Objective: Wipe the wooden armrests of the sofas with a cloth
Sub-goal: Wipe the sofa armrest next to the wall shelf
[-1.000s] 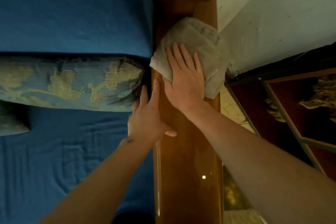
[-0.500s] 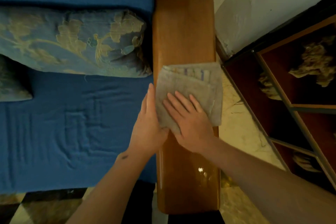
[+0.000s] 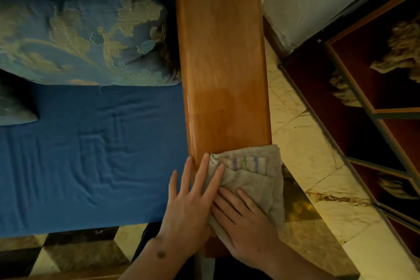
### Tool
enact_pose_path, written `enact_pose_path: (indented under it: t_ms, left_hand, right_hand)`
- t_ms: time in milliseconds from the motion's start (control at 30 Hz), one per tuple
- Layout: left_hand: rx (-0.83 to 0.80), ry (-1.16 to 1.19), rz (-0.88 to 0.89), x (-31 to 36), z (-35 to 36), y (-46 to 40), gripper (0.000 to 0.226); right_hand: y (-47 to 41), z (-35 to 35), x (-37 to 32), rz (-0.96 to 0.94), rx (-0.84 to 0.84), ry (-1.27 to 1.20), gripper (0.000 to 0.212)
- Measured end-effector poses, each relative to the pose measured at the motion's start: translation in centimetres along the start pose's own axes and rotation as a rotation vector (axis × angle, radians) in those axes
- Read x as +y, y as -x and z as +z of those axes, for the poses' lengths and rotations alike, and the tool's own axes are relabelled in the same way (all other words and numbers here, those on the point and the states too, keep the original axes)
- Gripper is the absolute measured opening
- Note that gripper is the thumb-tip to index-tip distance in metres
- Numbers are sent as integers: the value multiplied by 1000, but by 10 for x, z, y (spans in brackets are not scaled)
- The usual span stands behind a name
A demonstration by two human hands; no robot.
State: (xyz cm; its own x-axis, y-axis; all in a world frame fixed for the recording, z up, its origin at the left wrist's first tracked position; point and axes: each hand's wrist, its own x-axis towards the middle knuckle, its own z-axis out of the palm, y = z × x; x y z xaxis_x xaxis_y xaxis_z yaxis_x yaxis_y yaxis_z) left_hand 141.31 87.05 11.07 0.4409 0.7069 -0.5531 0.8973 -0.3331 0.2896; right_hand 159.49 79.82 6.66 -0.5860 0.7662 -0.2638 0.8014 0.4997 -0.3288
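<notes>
Right hand (image 3: 246, 223) lay flat on the cloth (image 3: 254, 179), fingers straight and spread, pressing it down onto the near end of the armrest (image 3: 222, 63). Just beside it the left hand (image 3: 188, 202) also lay open, its fingers straight, some on the armrest's left edge and the forefinger tip on the cloth's near-left corner; whether the thumb tucked under the fabric I could not tell. The cloth sat beyond and under the right hand's fingers, folded, its striped band turned away from the wrists and its right edge hanging past the armrest's side over the floor (image 3: 302, 148). The armrest's long axis ran straight away from both hands, toward the top of the view, with a glossy patch just ahead of the cloth. Left of the left hand lay the blue seat (image 3: 91, 154), and farther ahead on that side a patterned cushion (image 3: 86, 41) touched the armrest. A dark cabinet (image 3: 363, 109) stood well to the right.
</notes>
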Motion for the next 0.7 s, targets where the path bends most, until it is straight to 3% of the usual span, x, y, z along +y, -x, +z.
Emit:
enact_pose_path:
  t_ms: [133, 233, 400, 533, 700]
  left_hand:
    - [47, 98, -60, -12, -24, -33, 118]
    - [126, 169, -90, -34, -65, -78, 124]
    - [262, 51, 81, -66, -149, -170, 99]
    - [295, 34, 72, -84, -191, -228, 91]
    - [361, -72, 47, -99, -217, -278, 84]
  right_hand:
    - [-42, -22, 44, -82, 9, 30, 78]
    - [-102, -51, 84, -61, 56, 79, 72]
    - [-219, -109, 145, 143, 196, 146, 67]
    - [-294, -146, 185, 154, 214, 220, 78]
    - [-345, -171, 216, 155, 253, 207, 72]
